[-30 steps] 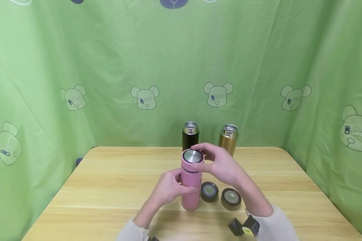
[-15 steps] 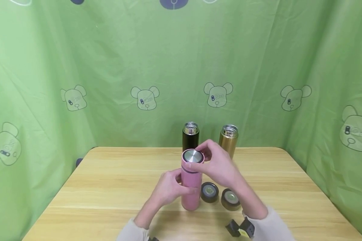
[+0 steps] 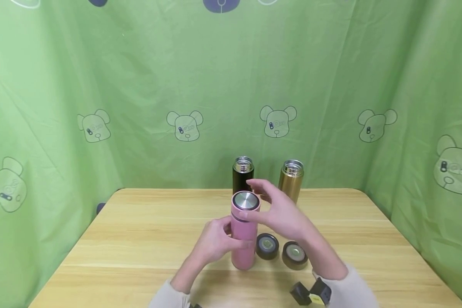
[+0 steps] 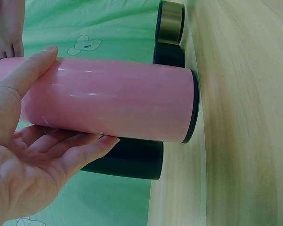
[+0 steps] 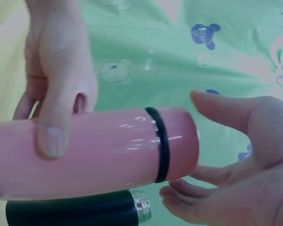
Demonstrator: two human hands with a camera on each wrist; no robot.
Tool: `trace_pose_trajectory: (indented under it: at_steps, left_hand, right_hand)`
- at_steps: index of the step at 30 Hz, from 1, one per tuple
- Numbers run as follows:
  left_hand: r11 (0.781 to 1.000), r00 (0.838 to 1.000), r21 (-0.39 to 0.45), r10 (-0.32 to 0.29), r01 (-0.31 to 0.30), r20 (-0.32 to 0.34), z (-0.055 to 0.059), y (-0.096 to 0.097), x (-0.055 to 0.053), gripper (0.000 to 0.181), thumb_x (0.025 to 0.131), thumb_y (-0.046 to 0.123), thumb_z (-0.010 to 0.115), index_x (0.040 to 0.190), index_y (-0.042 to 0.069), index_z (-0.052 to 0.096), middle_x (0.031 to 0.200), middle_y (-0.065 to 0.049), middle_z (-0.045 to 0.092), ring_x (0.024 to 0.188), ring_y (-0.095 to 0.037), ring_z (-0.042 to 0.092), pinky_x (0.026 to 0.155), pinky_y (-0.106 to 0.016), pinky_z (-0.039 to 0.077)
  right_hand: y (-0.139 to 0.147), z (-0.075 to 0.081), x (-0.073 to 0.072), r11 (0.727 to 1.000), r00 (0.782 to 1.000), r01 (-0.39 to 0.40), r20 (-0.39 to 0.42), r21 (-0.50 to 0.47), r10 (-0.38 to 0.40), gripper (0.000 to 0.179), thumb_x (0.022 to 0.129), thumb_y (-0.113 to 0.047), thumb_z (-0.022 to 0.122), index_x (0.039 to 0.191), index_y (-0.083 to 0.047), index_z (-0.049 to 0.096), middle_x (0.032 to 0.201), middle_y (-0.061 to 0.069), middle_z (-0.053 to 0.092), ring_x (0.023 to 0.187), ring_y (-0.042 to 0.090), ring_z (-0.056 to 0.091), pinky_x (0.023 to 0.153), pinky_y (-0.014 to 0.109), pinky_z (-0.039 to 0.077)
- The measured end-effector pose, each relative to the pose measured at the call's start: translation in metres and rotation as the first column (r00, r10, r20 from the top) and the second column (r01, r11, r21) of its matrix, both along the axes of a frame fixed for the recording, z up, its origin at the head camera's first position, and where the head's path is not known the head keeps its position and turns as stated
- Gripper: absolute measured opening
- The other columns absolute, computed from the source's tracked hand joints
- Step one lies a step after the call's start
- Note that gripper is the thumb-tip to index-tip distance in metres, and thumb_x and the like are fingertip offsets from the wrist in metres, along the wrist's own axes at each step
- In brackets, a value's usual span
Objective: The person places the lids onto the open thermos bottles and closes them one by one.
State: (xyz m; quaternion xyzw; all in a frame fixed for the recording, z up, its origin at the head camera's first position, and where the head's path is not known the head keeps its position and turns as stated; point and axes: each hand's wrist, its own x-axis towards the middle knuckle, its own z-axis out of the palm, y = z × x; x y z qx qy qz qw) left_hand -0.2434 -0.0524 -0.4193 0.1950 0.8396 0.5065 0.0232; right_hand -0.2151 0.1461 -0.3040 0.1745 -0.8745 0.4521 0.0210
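A pink thermos flask [image 3: 243, 248] stands upright on the table with its pink lid [image 5: 182, 141] on. A black ring runs below the lid, and its top is a brushed silver disc. My left hand [image 3: 215, 240] grips the flask's body, the thumb on one side and the fingers round the other. My right hand [image 3: 282, 214] is spread loosely round the lid. In the right wrist view the thumb stands apart from the lid, while the fingertips [image 5: 172, 193] lie close by its lower side.
Behind the flask stand a black flask [image 3: 243, 175] and a gold flask [image 3: 291, 182], both with bare metal necks. Two dark-rimmed lids, one black [image 3: 267, 246] and one brownish [image 3: 294, 255], lie underside up to the right. A green curtain [image 3: 223, 77] encloses the wooden table [image 3: 138, 239].
My right hand turned round the lid half a second ago, then swung back with its fingers loosened. My left hand and the flask have stayed in place.
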Motion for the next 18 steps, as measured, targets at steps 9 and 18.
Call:
trace_pose_trajectory:
  at_steps: [9, 18]
  left_hand:
    - [1.000, 1.000, 0.013, -0.006, 0.006, 0.016, 0.0001, 0.0004, -0.0007, 0.053, 0.073, 0.044, 0.089, 0.118, 0.021, 0.071, 0.111, 0.000, 0.077, 0.102, -0.015, 0.073, 0.089, -0.033, 0.060]
    - [1.000, 1.000, 0.003, 0.000, 0.000, -0.001, -0.0002, -0.0003, -0.0001, 0.055, 0.073, 0.045, 0.088, 0.119, 0.020, 0.070, 0.111, 0.000, 0.077, 0.102, -0.015, 0.072, 0.088, -0.033, 0.059]
  right_hand:
    - [0.0044, 0.0016, -0.0051, 0.991, 0.990, -0.113, 0.072, -0.069, 0.118, 0.076, 0.085, -0.031, 0.082, 0.149, -0.010, 0.048, 0.149, 0.012, 0.055, 0.143, 0.036, 0.046, 0.121, 0.054, 0.033]
    - [-0.0001, -0.0001, -0.0039, 0.999, 0.999, -0.030, 0.036, -0.033, 0.032, 0.070, 0.082, -0.035, 0.085, 0.140, -0.009, 0.054, 0.134, 0.009, 0.064, 0.130, 0.035, 0.059, 0.111, 0.053, 0.046]
